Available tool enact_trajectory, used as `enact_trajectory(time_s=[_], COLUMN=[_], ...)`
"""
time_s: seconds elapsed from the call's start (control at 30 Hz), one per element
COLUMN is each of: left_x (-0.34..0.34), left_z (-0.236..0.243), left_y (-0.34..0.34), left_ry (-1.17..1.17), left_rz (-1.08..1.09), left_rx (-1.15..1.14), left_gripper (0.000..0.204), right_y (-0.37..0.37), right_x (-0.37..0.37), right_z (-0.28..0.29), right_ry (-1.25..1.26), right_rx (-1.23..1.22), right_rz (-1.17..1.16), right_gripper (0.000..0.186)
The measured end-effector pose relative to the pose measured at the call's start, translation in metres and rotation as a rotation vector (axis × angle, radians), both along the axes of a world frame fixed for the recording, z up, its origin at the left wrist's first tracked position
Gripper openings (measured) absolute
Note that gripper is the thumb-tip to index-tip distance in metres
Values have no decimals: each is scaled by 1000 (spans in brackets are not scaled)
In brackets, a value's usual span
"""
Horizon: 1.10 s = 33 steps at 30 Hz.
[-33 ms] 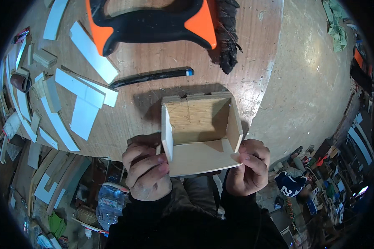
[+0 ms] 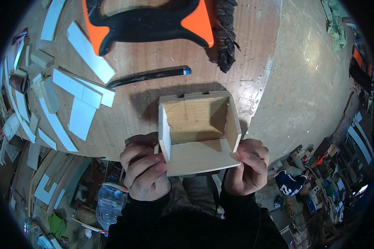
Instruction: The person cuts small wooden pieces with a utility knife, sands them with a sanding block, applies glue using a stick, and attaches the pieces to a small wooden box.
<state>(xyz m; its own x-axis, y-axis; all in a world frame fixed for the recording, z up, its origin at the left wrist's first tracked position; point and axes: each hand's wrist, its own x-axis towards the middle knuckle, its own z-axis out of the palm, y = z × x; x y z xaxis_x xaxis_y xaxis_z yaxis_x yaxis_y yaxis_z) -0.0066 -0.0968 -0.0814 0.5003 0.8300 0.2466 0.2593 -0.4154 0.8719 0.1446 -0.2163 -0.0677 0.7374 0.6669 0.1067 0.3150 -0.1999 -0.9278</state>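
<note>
Between my hands, at the near edge of the table, is a small open wooden box (image 2: 199,118) with a back, two side walls and a flat panel (image 2: 201,159) toward me. My left hand (image 2: 145,170) is closed on the box's near left corner, its fingertips against the side. At the near right corner, my right hand (image 2: 247,168) pinches the panel's edge between thumb and fingers. The box's underside and some fingertips are hidden. Beyond it lies a dark pen-like stick (image 2: 151,77) with a blue-and-white end.
A black and orange saw handle (image 2: 149,25) lies at the far side, beside a dark ragged strip (image 2: 226,37). White strips (image 2: 79,91) and wood offcuts (image 2: 50,93) cover the left. A large clear plastic bottle (image 2: 110,203) stands below the table's left edge.
The table, its things and the box sit slightly farther left in the picture. Both hands keep their hold on the box.
</note>
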Motion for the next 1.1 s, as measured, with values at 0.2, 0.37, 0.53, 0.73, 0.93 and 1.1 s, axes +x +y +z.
enact_trajectory(time_s=[0.2, 0.37, 0.53, 0.73, 0.93, 1.1], left_x=[-6, -5, -9, -7, -5, -7], left_z=[0, -3, -5, 2, -3, 0], left_y=[2, -2, -5, 2, 3, 0], left_ry=[73, 46, 36, 96, 64, 123], left_rz=[-76, 10, 25, -34, 0, -20], left_rx=[21, 15, -5, -37, -10, -20], left_gripper=[11, 9, 10, 7, 18, 9], right_y=[1, 3, 5, 4, 4, 7], right_x=[1, 2, -1, -4, -7, -6], right_z=[-4, -4, -7, -9, -7, -6], right_ry=[41, 22, 11, 0, 27, 11], right_rx=[61, 60, 73, 88, 42, 38], right_rz=[0, 26, 6, -9, -35, -53], right_gripper=[26, 25, 23, 17, 18, 16])
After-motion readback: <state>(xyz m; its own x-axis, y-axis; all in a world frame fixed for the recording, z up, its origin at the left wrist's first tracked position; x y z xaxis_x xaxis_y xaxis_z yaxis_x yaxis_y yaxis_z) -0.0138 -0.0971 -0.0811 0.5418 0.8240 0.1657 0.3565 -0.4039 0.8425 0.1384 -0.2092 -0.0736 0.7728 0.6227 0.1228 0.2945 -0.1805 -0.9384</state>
